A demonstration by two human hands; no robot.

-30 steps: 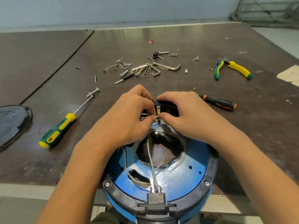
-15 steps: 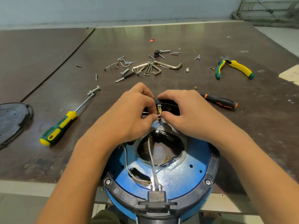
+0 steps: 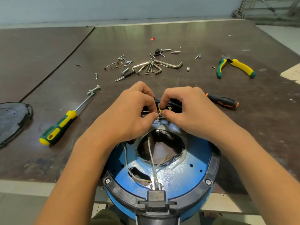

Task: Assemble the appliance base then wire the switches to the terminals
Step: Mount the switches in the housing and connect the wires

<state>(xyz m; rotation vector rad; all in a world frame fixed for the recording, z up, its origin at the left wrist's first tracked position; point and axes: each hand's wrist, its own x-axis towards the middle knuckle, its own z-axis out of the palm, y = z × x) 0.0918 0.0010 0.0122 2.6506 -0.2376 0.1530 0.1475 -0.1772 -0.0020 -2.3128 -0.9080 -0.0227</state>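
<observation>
Pinching, both hands: left hand (image 3: pixel 129 116), fingers curled, thumb and forefinger nipping the tip of a thin white wire (image 3: pixel 158 114); right hand (image 3: pixel 191 114), likewise curled, gripping the black plastic switch block (image 3: pixel 172 106) at the far rim of the round blue metal appliance base (image 3: pixel 186 172). Base overhangs the near edge of the dark brown table (image 3: pixel 251 135); bare tabletop either side, out to the green-and-yellow screwdriver (image 3: pixel 60 127) left and black-and-orange screwdriver (image 3: pixel 222 101) right, loose screws and hex keys (image 3: pixel 154 67) well beyond.

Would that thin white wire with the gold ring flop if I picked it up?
Probably floppy: the white wire already bends loosely over the blue base. Likely light, being so thin. Its other end seems fixed by the black block, so it would tug back.
</observation>
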